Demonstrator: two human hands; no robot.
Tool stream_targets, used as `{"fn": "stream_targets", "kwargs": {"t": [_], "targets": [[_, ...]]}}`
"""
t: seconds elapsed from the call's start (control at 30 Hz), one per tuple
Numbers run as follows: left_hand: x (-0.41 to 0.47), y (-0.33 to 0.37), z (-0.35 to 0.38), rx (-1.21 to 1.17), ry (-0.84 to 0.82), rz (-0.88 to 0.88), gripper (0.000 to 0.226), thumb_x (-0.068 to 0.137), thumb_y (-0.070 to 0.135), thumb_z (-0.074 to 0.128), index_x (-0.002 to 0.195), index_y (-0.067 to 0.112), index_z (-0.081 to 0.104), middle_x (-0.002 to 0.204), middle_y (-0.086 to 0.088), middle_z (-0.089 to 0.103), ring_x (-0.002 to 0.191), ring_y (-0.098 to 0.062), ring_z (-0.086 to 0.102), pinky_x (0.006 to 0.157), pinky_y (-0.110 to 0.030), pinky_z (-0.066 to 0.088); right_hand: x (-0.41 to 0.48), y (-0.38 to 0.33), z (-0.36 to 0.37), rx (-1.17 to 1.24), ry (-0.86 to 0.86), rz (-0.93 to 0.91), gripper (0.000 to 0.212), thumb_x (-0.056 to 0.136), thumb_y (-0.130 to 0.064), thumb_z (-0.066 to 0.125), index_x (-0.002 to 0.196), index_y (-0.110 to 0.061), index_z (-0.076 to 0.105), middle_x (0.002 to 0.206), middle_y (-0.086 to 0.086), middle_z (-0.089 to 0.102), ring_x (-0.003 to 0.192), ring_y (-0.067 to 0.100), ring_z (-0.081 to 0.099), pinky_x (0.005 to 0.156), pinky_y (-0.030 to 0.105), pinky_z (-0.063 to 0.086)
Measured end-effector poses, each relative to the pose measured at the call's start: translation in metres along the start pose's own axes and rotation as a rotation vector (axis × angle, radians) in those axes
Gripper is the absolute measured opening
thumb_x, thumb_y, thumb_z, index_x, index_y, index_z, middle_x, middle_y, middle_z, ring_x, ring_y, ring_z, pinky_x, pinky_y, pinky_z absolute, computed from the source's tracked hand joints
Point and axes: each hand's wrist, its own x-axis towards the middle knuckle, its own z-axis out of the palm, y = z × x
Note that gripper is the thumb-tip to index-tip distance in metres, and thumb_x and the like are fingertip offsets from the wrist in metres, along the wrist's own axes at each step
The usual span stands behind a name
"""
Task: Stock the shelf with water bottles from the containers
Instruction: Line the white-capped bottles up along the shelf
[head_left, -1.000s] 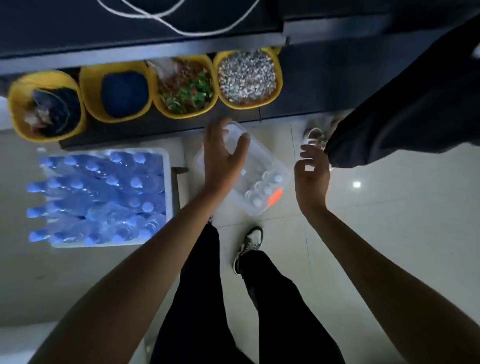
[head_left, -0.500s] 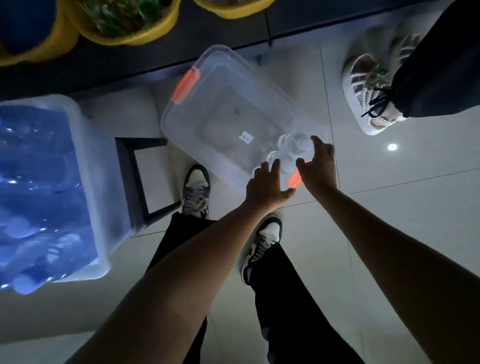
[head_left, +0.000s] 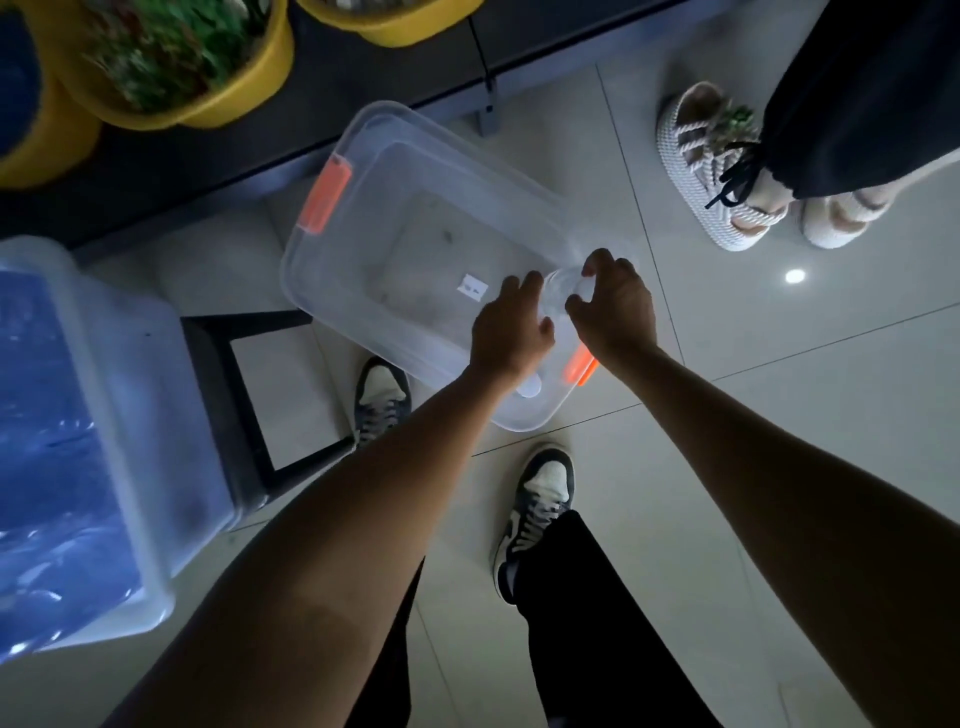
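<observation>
A clear plastic bin (head_left: 363, 171) with orange handles lies on the floor, mostly bare inside. A few clear water bottles stand in its near right corner. My right hand (head_left: 618, 309) grips the top of one water bottle (head_left: 561, 291). Just left of it, my left hand (head_left: 511, 332) reaches into the same corner, fingers curled down round a second bottle that the hand mostly hides. A white cap (head_left: 531, 388) of another bottle shows under my left wrist. A second bin (head_left: 130, 415) at the left holds several blue-lit bottles.
A black stool frame (head_left: 249, 395) stands between the two bins. Yellow tubs (head_left: 244, 78) sit on the dark low shelf (head_left: 363, 98) at the top. Another person's shoes (head_left: 711, 171) stand at the upper right. My own shoes (head_left: 535, 514) are below the bin.
Both hands have moved deeper into the bin's near corner and closed round bottles. The camera has come a little closer to the floor.
</observation>
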Motion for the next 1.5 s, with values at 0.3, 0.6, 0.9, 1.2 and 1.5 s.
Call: {"fn": "stream_targets", "kwargs": {"t": [0.3,0.6,0.9,1.2,1.5], "targets": [[-0.032,0.022,-0.149,-0.1,0.319,-0.09,0.031,0.091,0.033,0.067,0.097,0.005,0.057,0.084,-0.007,0.068,0.075,-0.029,0.068,0.067,-0.033,0.049,-0.067,-0.079,-0.101,0.092,0.057,-0.168,0.025,0.085,-0.022,0.071,0.105,-0.009,0.062,0.098,0.009,0.069,0.079,0.019,0.055,0.072,0.024,0.039],[-0.116,0.102,-0.384,-0.171,0.459,0.041,0.024,0.08,0.03,0.074,0.086,0.013,0.058,0.071,0.003,0.057,0.071,-0.027,0.061,0.058,-0.032,0.037,-0.162,-0.237,-0.285,0.124,0.073,-0.481,0.019,0.081,-0.021,0.076,0.096,-0.017,0.064,0.088,-0.005,0.064,0.076,0.016,0.059,0.065,0.026,0.045],[-0.268,0.175,-0.634,-0.151,0.673,0.107,0.021,0.08,0.032,0.076,0.086,0.017,0.063,0.075,0.003,0.061,0.08,-0.026,0.063,0.064,-0.032,0.032,-0.287,-0.396,-0.495,0.149,0.125,-0.787,0.021,0.077,-0.03,0.079,0.095,-0.028,0.068,0.083,-0.006,0.069,0.075,0.015,0.062,0.072,0.032,0.049],[-0.375,0.169,-0.851,-0.291,0.961,0.087,0.02,0.073,0.034,0.073,0.069,0.02,0.06,0.057,0.018,0.054,0.057,-0.001,0.05,0.053,-0.021,0.034,-0.344,-0.591,-0.618,0.246,0.0,-1.087,0.017,0.077,-0.042,0.079,0.087,-0.031,0.07,0.072,-0.007,0.067,0.057,0.006,0.056,0.053,0.023,0.046],[-0.37,0.091,-1.0,-0.293,1.08,0.011,0.018,0.077,0.029,0.074,0.075,0.016,0.063,0.07,0.005,0.065,0.064,-0.012,0.056,0.062,-0.03,0.044,-0.331,-0.782,-0.623,0.268,-0.075,-1.217,0.02,0.074,-0.043,0.074,0.087,-0.029,0.072,0.07,-0.001,0.067,0.054,0.006,0.051,0.057,0.027,0.039]]}}
